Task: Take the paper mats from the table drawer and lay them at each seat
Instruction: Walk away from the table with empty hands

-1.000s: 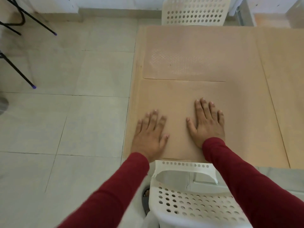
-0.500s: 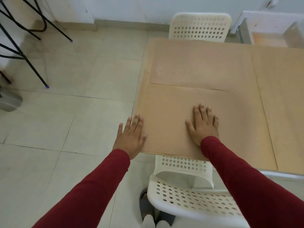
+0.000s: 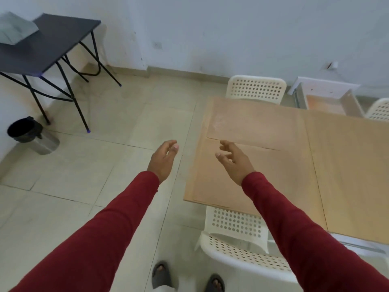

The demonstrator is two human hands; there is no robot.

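Both hands hang free in the air with relaxed, slightly curled fingers and carry nothing: the left hand (image 3: 163,159) floats over the pale tiled floor (image 3: 84,186) beside the table, and the right hand (image 3: 233,160) floats above the near paper mat, not touching it. Neither hand needs to grasp anything, it seems, because a mat already lies at this seat. The largest thing is the light wooden table (image 3: 347,175), and on its left end two brown rectangular paper mats lie flat. The near paper mat (image 3: 221,186) lies in front of the white perforated plastic chair (image 3: 237,245) that is pushed under the near edge, so it marks that seat. The far paper mat (image 3: 252,123) lies in front of a second white perforated chair (image 3: 255,89) at the opposite edge, and the two mats meet along a thin line across the table. At the far right the table drawer (image 3: 328,102) stands pulled out, probably because the mats come from there; whether more mats are inside cannot be told. A third white chair (image 3: 379,110) shows only partly at the right edge, and no mat is clearly seen before it, so the task looks partly done. In the far left corner stand a black folding table (image 3: 42,49) and, smaller, a metal bin with a black liner (image 3: 31,135) on the floor below it.
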